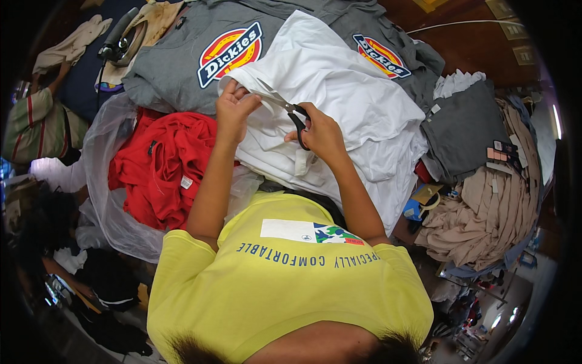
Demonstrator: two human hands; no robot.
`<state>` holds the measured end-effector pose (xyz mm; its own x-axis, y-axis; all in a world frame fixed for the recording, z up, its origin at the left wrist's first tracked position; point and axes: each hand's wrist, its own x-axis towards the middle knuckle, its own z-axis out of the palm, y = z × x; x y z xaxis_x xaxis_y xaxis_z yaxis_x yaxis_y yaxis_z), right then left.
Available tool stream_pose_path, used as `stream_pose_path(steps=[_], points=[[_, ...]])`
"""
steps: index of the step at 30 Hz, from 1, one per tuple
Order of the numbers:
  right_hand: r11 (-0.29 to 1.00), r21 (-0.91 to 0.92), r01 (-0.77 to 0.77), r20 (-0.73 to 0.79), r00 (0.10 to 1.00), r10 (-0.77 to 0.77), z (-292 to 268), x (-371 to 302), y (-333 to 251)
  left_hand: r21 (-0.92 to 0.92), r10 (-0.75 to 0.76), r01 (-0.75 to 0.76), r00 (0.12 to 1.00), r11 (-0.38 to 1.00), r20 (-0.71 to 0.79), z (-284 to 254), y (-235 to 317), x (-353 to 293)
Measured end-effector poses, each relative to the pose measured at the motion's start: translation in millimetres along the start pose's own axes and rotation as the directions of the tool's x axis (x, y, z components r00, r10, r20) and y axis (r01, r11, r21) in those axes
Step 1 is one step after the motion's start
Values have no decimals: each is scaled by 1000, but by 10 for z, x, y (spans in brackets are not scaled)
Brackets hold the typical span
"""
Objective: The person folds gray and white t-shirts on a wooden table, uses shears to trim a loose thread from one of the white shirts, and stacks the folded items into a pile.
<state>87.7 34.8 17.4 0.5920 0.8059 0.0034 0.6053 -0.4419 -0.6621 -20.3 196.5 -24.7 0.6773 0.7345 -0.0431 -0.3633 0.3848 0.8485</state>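
White cloth (345,91) lies heaped on grey garments (173,70); the left hand (235,114) pinches its edge between fingers, the right hand (326,134) holds scissors (290,108), blades parted nearby; trimming looks unfinished, how much remains unclear.

red garments (170,161) in clear bag (104,148) | beige garment heap (485,221)
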Motion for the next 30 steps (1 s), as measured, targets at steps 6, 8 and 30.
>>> stream_pose_path(steps=[6, 8, 30], points=[[1000, -2, -3, 25, 1000, 3, -2, 63, -61, -1, -3, 3, 1000, 1000, 8, 67, 46, -32], [999, 28, -21, 27, 999, 20, 47, 40, 59, -27, -10, 10, 1000, 1000, -2, 66, 47, -28], [990, 139, -11, 61, 998, 3, 66, 79, 151, -66, 11, -14, 999, 998, -33, 6, 91, 4]])
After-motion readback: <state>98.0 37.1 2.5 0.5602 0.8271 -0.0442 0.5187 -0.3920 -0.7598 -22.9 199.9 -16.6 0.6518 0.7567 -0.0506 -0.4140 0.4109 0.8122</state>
